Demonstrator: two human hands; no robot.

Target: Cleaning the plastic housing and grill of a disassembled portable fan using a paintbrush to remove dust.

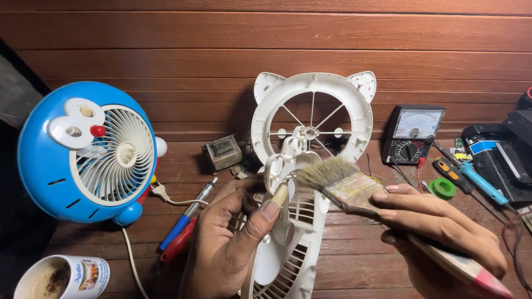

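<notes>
Left hand (230, 238) clamped on white fan housing (288, 243) at near centre of the worktop (354, 260), right hand (443, 227) just right gripping paintbrush (354, 188), bristles touching the housing's top.

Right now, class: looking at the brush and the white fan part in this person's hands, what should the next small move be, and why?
Probably a short sweep of the paintbrush across the white fan part. The right hand holds the brush with its bristles right at the part's top, and the left hand steadies the part there.
</notes>
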